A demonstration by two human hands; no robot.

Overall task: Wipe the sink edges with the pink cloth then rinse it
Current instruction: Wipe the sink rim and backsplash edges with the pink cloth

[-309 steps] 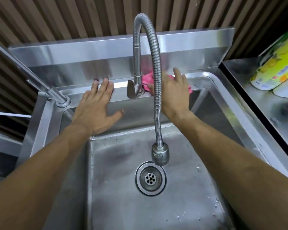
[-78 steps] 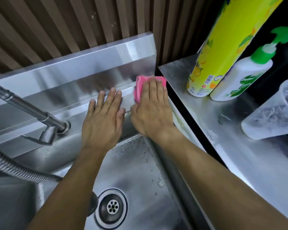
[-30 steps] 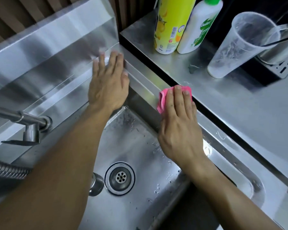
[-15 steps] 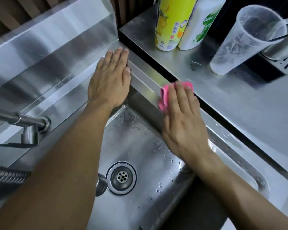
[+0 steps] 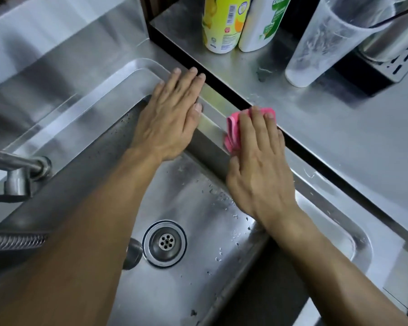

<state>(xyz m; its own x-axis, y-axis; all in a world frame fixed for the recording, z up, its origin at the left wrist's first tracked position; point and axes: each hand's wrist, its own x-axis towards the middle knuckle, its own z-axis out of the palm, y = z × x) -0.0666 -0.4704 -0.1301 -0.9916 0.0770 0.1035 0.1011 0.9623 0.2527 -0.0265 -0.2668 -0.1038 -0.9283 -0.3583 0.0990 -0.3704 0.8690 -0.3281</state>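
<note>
Under the right hand (image 5: 259,165) lies the pink cloth (image 5: 232,130), folded and pressed flat against the right-side rim of the sink (image 5: 325,191); the fingers are straight and spread over it, with the cloth showing past the fingertips and the thumb side. Just to the left of it, the left hand (image 5: 172,116) rests palm-down with straight, closed-together fingers on the rim near the sink's far right corner, holding nothing. Between and below the two forearms the steel basin shows scattered water drops, and the round drain (image 5: 164,242) sits beneath the left forearm. Left of the left arm, a tap (image 5: 19,172) is mounted on the rear ledge, and a ribbed flexible hose (image 5: 12,241) runs in from the frame's left edge. Beyond the right hand's fingertips, across a dark gap, a steel worktop (image 5: 327,128) carries a yellow bottle (image 5: 222,22) and a white bottle (image 5: 262,22) touching side by side, a clear plastic cup (image 5: 323,43) and a perforated metal rack (image 5: 391,60).
</note>
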